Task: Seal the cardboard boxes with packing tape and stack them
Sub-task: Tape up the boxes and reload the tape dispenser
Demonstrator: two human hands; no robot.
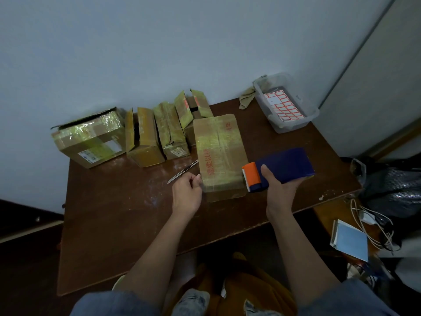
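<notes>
A flat brown cardboard box with red printing and glossy tape across its top (219, 153) lies on the worn dark-brown wooden table (127, 201) and serves as the landmark. The left hand (186, 192) is at the box's near left corner, fingers curled, fingertips touching its edge; whether it pinches anything cannot be told. The right hand (276, 187), just right of the box, grips a blue and orange tape dispenser (280, 168) whose toothed orange end meets the box's near right edge. A slim utility knife (182, 172) lies just left of the box. Four more taped cardboard boxes (145, 135) stand behind and left of it. A clear plastic tub of red-bordered labels (284, 103) sits behind and right.
</notes>
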